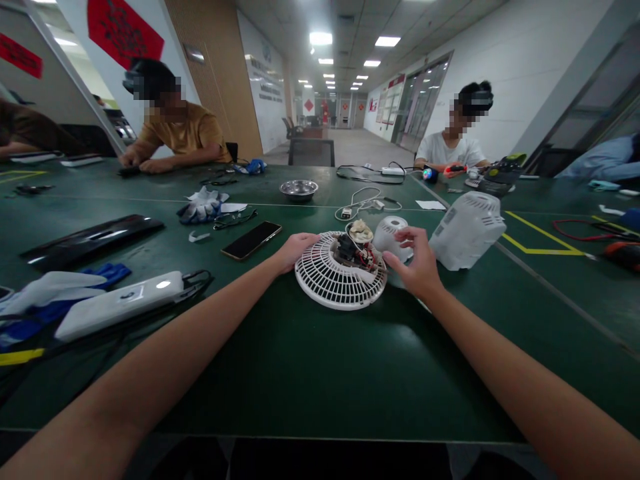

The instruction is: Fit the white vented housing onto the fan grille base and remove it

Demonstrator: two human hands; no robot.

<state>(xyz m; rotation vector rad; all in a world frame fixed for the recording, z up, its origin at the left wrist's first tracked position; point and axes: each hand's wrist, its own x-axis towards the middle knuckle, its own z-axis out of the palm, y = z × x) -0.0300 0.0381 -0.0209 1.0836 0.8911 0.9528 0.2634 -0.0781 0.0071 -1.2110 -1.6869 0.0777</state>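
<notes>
A round white fan grille (333, 293) lies on the green table in front of me, with a motor (346, 248), red and black wires and a pale lump on top of it. My left hand (299, 251) grips the grille's left rim. On the right side, my right hand (419, 265) is raised with thumb and fingers apart, close to a white rounded motor cover (390, 233). That cover stands just behind the grille, and the hand hides part of it. Whether the fingertips touch it, I cannot tell.
Right of the cover stands a white plastic housing (467, 232). A phone (251, 240), metal bowl (299, 190), gloves (203, 205) and white cable (367, 203) lie beyond. At left are a power strip (123, 300) and black panel (93, 240). Two people sit across the table (310, 380).
</notes>
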